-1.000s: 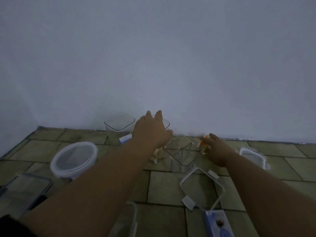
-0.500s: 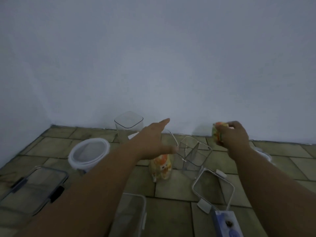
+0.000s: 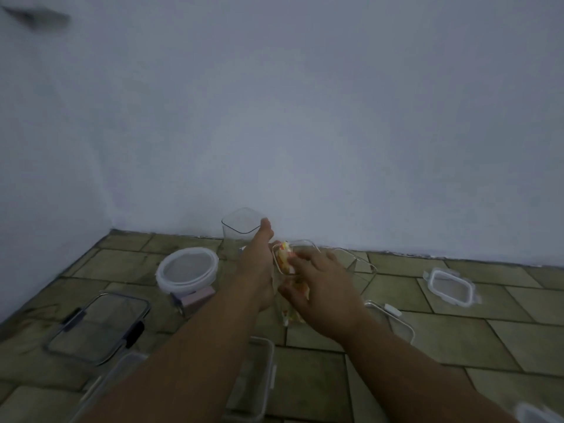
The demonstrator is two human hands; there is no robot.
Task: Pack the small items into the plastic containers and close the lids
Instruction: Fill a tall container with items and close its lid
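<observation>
Steadying the tall clear container (image 3: pixel 285 312) appears to be the left hand's (image 3: pixel 256 270) job in the head view. It lies against the container's left wall with its visible fingers straight, gripping nothing, probably so the light container does not tip during loading. The right hand (image 3: pixel 323 288) is spread above the container mouth, fingers loose. Its fingertips (image 3: pixel 294 258) touch the orange-and-yellow packet (image 3: pixel 283 254), apparently pressing rather than pinching it; the thumb's role cannot be told. The packet stands partly inside the rim, between both hands. More orange contents show through the wall below. A loose lid (image 3: pixel 451 286) lies well apart on the tiled floor (image 3: pixel 320 389), not yet fitted.
</observation>
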